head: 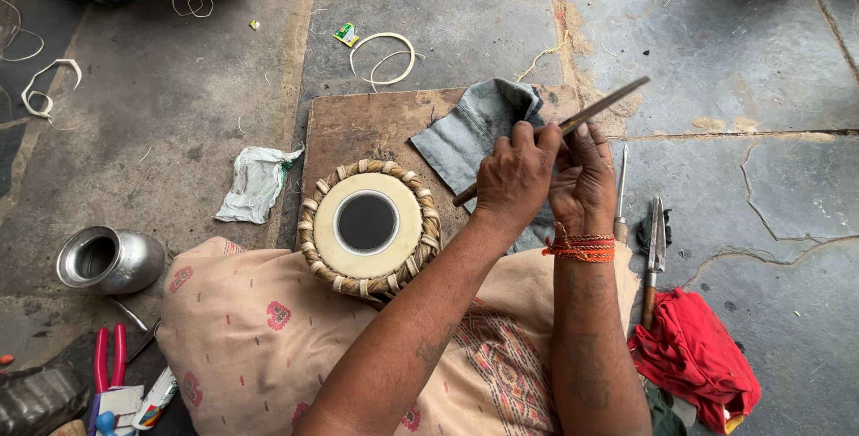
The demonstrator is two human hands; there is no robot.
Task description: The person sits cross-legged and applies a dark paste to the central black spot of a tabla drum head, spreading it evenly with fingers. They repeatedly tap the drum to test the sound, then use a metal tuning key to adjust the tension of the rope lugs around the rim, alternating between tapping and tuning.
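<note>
I sit on a stone floor with a small hand drum (pixel 368 226) in front of my knee; it has a cream skin with a black centre and a braided rim. My left hand (pixel 513 178) and my right hand (pixel 586 181), with orange thread at the wrist, are held close together just right of the drum. Both grip a long flat metal file (pixel 601 103) that slants from lower left to upper right above a grey cloth (pixel 472 132). The hands hide the file's middle.
The drum rests on a wooden board (pixel 358 124). A steel pot (pixel 109 260) and red-handled pliers (pixel 109 360) lie at the left, with a crumpled white cloth (pixel 255 183) nearby. At the right lie metal tools (pixel 656 241) and a red cloth (pixel 696 357). A white cord loop (pixel 383 56) lies farther off.
</note>
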